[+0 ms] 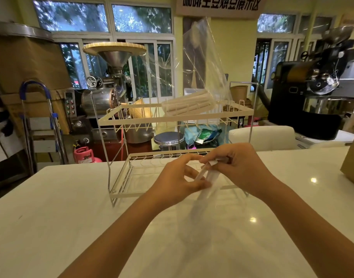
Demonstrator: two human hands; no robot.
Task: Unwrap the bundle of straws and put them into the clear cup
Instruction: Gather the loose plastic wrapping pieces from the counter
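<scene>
Over the white table, my left hand (178, 179) and my right hand (238, 167) both hold one white paper-wrapped straw (203, 174), which is tilted. My right fingers pinch its upper end and my left fingers grip it lower down. The bundle of straws (187, 105) lies on the upper shelf of a wire rack, inside a clear plastic bag (202, 63) whose open end stands upward. Below my hands is a faint see-through shape (202, 203), too blurred to tell whether it is the clear cup.
The white two-tier wire rack (116, 119) stands on the white table (61, 207) just behind my hands. A brown cone-shaped item (141, 110) sits on its upper shelf. A brown paper bag (352, 167) stands at the right edge. Roasting machines fill the room behind.
</scene>
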